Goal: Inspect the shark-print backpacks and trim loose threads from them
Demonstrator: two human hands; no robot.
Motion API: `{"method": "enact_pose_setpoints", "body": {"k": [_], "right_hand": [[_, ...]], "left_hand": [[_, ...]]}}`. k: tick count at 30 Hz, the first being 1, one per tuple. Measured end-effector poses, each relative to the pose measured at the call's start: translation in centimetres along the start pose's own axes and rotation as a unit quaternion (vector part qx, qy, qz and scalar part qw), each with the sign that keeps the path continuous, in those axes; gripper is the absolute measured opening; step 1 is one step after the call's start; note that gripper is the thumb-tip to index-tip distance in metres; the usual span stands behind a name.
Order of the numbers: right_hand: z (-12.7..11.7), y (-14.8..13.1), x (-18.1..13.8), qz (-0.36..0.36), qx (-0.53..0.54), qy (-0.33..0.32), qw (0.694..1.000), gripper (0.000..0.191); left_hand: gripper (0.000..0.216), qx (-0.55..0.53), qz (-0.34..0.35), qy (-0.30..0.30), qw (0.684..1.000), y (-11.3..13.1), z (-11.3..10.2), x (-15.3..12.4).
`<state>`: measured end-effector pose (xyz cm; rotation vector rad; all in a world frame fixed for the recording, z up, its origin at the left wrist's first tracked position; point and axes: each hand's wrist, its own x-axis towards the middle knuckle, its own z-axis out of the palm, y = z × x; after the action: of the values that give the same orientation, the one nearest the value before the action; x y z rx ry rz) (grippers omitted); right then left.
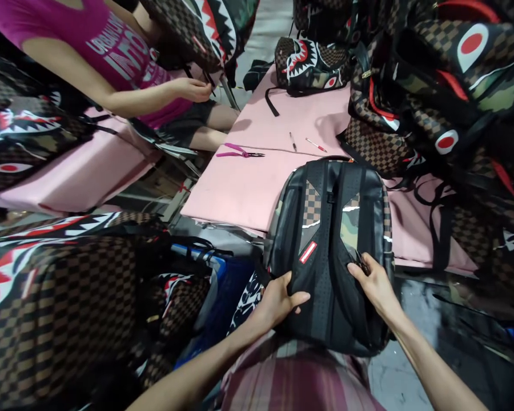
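Observation:
A black backpack (321, 285) leans upright against the table edge above my lap, its back panel and two shoulder straps facing me. The straps carry brown checkered and camouflage patches, and the left one has a red label (308, 252). My left hand (279, 299) grips the pack's lower left part, thumb lying over the black fabric and some fingers hidden. On the right, my right hand (374, 282) is closed on the right shoulder strap (350, 228) below its camouflage patch. Something small and dark shows between thumb and forefinger, too unclear to name.
Pink-handled pliers (242, 151) and two pens (292, 141) lie on the pink table (223, 188). Shark-mouth checkered backpacks are piled at right (381, 142) and lower left (81, 302). Another one (310, 63) stands at the far end. A person (128, 63) in a magenta shirt handles a bag across the left.

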<state>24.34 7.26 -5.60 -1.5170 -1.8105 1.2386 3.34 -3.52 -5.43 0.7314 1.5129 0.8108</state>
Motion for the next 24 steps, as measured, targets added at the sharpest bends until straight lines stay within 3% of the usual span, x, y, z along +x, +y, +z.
{"method": "enact_pose_setpoints", "body": {"k": [16, 24], "right_hand": [[1.1, 0.4, 0.1, 0.044, 0.054, 0.019, 0.997, 0.025], [1.3, 0.0, 0.2, 0.026, 0.09, 0.003, 0.996, 0.034]], "left_hand": [[0.045, -0.008, -0.001, -0.001, 1.0, 0.0, -0.2, 0.2], [0.057, -0.021, -0.033, 0.0, 0.999, 0.0, -0.4, 0.9]]}}
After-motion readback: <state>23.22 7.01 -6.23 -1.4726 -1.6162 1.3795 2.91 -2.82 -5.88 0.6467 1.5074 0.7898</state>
